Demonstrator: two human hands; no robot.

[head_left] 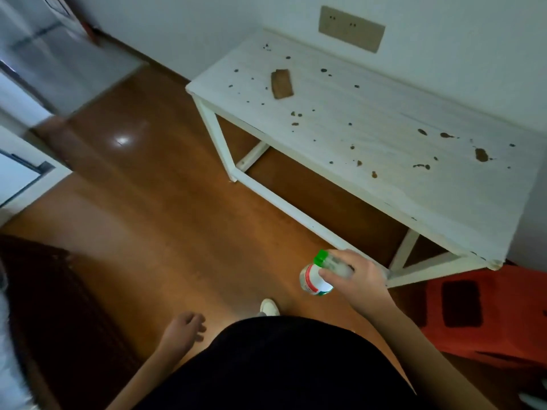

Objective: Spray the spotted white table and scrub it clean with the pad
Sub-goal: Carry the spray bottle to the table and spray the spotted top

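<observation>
A white table (384, 179) stands against the wall at the upper right, its top dotted with dark brown spots. A brown pad (282, 83) lies on its far left part. My right hand (359, 281) grips a spray bottle (315, 279) with a green nozzle and a red-and-white label, held low over the floor in front of the table's near edge. My left hand (185, 331) hangs beside my body at the lower left, fingers loosely curled, holding nothing.
An orange-red stool (500, 315) with a dark slot stands right of the table's near corner. The wooden floor (165, 220) spreads to the left. A dark piece of furniture (53, 306) is at lower left. My white shoe (269, 306) points at the table.
</observation>
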